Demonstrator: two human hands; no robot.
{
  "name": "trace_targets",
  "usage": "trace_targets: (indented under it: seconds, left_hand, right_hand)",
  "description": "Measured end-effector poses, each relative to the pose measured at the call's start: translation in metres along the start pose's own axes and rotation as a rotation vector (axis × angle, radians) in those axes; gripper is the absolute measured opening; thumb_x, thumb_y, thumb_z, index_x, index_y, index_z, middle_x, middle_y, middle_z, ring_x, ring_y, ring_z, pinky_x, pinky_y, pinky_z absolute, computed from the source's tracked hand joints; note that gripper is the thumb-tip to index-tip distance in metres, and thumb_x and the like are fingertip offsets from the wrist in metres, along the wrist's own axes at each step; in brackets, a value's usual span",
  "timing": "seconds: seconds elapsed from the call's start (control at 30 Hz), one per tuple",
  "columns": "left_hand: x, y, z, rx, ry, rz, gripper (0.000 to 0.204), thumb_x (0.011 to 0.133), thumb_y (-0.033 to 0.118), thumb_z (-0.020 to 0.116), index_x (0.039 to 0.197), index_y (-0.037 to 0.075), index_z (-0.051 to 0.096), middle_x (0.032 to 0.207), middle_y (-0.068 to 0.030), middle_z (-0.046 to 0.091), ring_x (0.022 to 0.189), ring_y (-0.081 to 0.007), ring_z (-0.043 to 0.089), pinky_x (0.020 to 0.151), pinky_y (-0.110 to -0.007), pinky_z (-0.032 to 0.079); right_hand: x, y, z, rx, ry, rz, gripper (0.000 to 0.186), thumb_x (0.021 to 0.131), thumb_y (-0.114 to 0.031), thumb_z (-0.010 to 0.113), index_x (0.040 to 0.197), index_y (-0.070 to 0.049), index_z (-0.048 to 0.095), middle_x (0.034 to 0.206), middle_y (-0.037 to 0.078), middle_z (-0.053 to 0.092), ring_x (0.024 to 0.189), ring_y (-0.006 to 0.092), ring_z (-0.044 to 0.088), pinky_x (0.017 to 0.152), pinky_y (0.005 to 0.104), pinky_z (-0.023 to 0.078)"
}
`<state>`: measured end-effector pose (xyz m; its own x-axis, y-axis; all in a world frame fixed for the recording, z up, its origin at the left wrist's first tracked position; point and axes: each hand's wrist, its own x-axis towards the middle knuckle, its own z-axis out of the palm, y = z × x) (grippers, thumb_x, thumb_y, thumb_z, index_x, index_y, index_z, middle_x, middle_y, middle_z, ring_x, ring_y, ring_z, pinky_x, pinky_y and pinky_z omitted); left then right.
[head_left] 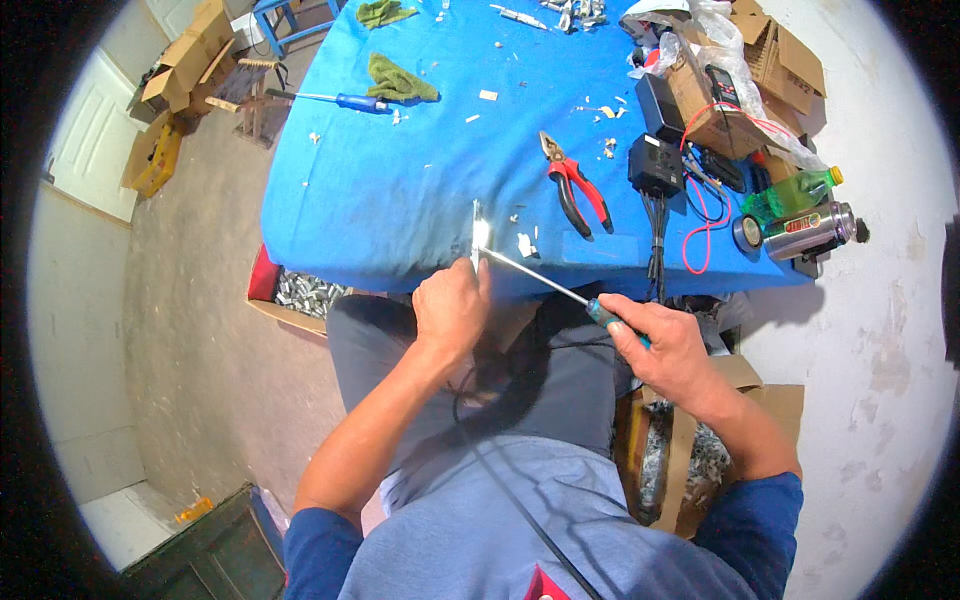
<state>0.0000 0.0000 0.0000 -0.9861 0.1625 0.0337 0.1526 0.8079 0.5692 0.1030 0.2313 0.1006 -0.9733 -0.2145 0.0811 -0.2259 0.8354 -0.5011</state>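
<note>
At the near edge of the blue-covered table (370, 215), my left hand (452, 305) is closed around the lower end of a narrow, shiny metal piece (479, 232). Glare hides the piece's details. My right hand (670, 345) grips the teal handle of a screwdriver (540, 276). Its shaft slants up and left, and the tip meets the metal piece just above my left fingers. White fragments (526, 244) lie to the right of the piece. Farther back on the cloth rest red-and-black pliers (572, 185) with their handles apart.
A blue-handled screwdriver (345, 101) and green cloth (398, 80) lie at the far left. To the right are black adapters (655, 165), a green bottle (795, 195) and a metal flask (810, 230). A box of small metal parts (308, 293) stands below the table's left edge.
</note>
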Motion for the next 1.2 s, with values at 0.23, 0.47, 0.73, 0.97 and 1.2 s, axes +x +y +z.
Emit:
trace_targets:
  seconds: [0.23,0.47,0.73,0.97,1.2]
  left_hand:
    - [0.0,-0.003,0.002,0.003,0.029,-0.001,0.041,0.093,0.032,0.052,0.07,-0.001,0.057,0.066,-0.0253,0.059,0.067,-0.0452,0.059,0.062,-0.054,0.045]
    - [-0.005,-0.001,-0.002,-0.05,-0.067,-0.049,0.042,0.095,0.034,0.05,0.074,-0.001,0.059,0.072,-0.0254,0.061,0.074,-0.0455,0.059,0.067,-0.054,0.044]
    - [-0.004,-0.004,0.001,-0.03,-0.035,-0.015,0.04,0.094,0.034,0.051,0.074,0.0,0.059,0.071,-0.0249,0.062,0.072,-0.0446,0.061,0.065,-0.054,0.046]
    - [-0.007,0.0,-0.001,-0.047,-0.05,-0.038,0.039,0.094,0.033,0.051,0.075,-0.001,0.059,0.07,-0.0249,0.061,0.071,-0.0456,0.06,0.065,-0.054,0.045]
    - [-0.012,-0.001,-0.003,-0.072,-0.096,-0.001,0.039,0.094,0.033,0.051,0.076,0.0,0.06,0.069,-0.0249,0.061,0.071,-0.0442,0.06,0.064,-0.053,0.046]
  right_hand:
    - [-0.011,-0.009,0.021,-0.434,0.117,-0.203,0.039,0.08,-0.016,0.068,0.119,-0.014,0.061,0.067,0.006,0.047,0.055,0.0222,0.054,0.046,0.0341,0.046]
    - [0.005,0.008,-0.004,0.341,-0.067,0.188,0.034,0.091,-0.022,0.059,0.123,-0.011,0.062,0.07,0.007,0.06,0.062,0.0197,0.059,0.062,0.0342,0.05]
    - [0.016,0.007,-0.022,0.847,-0.271,0.622,0.039,0.093,-0.02,0.06,0.127,-0.003,0.057,0.076,0.001,0.06,0.061,0.0073,0.054,0.058,0.0225,0.047]
    - [0.019,0.004,-0.032,0.859,-0.389,0.498,0.046,0.092,-0.017,0.058,0.135,-0.007,0.05,0.093,0.003,0.062,0.082,0.0086,0.058,0.072,0.0246,0.05]
    - [0.023,0.0,-0.049,0.573,-0.407,0.416,0.039,0.093,-0.018,0.057,0.131,-0.009,0.057,0.089,-0.002,0.059,0.072,0.0051,0.053,0.063,0.0227,0.048]
